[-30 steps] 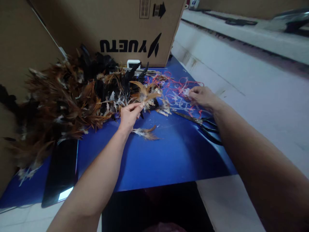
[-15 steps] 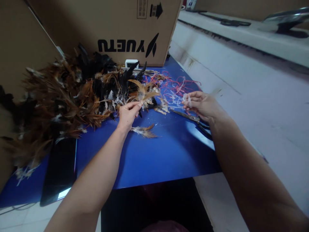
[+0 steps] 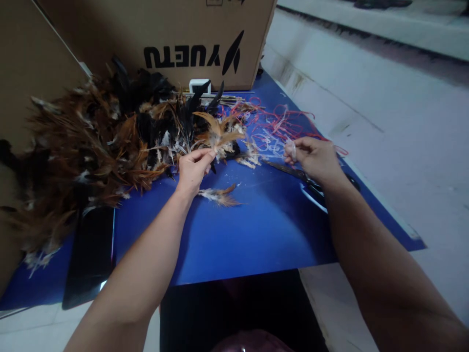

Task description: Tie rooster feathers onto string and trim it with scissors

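Observation:
Over the blue table, my left hand (image 3: 194,171) pinches a small bunch of brown feathers (image 3: 216,128) by its base. To the right, my right hand (image 3: 315,156) is closed on a clear plastic strip (image 3: 290,148) that loops round its fingers. A thin, pale line runs from the feather bunch toward my right hand. Beneath that hand lie scissors (image 3: 289,170) with dark blades, partly hidden by my wrist. One loose feather (image 3: 220,196) rests on the table just below my left hand.
A large heap of brown and black feathers (image 3: 102,142) covers the left side of the table (image 3: 242,239). Red and white plastic strips (image 3: 274,124) lie tangled behind. Cardboard box (image 3: 183,29) and small white device (image 3: 200,86) stand at the back. A black tablet-like slab (image 3: 90,259) lies front left.
My right hand has moved slightly right with the plastic strip, away from the left hand. The left hand still pinches the feather bunch. The view has tilted down a little.

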`<state>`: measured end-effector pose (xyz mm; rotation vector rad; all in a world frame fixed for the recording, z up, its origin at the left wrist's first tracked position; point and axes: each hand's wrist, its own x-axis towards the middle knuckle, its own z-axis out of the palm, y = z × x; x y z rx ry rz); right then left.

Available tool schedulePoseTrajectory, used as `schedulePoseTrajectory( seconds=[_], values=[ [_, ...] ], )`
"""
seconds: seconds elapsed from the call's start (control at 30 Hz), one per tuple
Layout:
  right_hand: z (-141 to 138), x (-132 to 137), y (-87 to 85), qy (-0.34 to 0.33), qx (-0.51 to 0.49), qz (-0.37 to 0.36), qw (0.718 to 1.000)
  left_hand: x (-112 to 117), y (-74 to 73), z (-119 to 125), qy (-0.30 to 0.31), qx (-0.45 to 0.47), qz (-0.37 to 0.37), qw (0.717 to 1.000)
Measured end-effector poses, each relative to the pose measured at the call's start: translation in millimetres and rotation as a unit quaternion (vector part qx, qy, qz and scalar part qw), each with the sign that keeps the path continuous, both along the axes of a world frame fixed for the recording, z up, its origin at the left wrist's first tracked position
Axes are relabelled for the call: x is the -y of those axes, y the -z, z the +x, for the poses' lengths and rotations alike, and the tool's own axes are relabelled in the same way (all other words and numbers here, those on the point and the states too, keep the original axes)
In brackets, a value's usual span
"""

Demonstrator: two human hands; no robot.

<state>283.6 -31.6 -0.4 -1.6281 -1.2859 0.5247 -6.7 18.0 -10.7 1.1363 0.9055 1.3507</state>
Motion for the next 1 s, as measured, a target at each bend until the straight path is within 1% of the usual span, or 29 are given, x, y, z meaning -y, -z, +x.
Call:
schedulePoseTrajectory(
  seconds=[0.17,0.33,0.47,0.63,0.8,0.87,0.93,1.0],
  values=[
    [3.3,0.0,1.7,-0.007,0.062,-0.007,0.998,-1.7,2.2,-0.7,0.002,-0.007,0.01,1.0],
    [6.1,1.6,3.4,-0.008,0.126,0.018,0.992,-1.5,1.3,-0.7,0.002,-0.016,0.017,1.0],
    [3.7,2.9,1.5,-0.014,0.127,0.035,0.991,-1.1,0.3,-0.4,-0.002,-0.014,0.015,1.0],
    [-3.0,7.4,-6.1,-0.013,0.118,0.002,0.993,-0.1,-0.1,0.2,-0.006,-0.023,0.014,1.0],
    [-7.0,10.8,-10.5,-0.013,0.125,0.008,0.992,1.6,-1.5,0.0,-0.003,-0.027,0.017,0.999],
    [-6.1,11.5,-12.0,0.003,0.165,0.011,0.986,2.0,-1.5,-0.6,0.003,-0.027,0.02,0.999],
    [-4.4,11.7,-13.8,0.021,0.237,0.023,0.971,1.8,-0.9,-1.0,0.006,-0.025,0.025,0.999],
    [-2.7,11.6,-15.6,0.023,0.299,0.035,0.953,1.1,0.0,-1.1,0.006,-0.021,0.029,0.999]
  ],
)
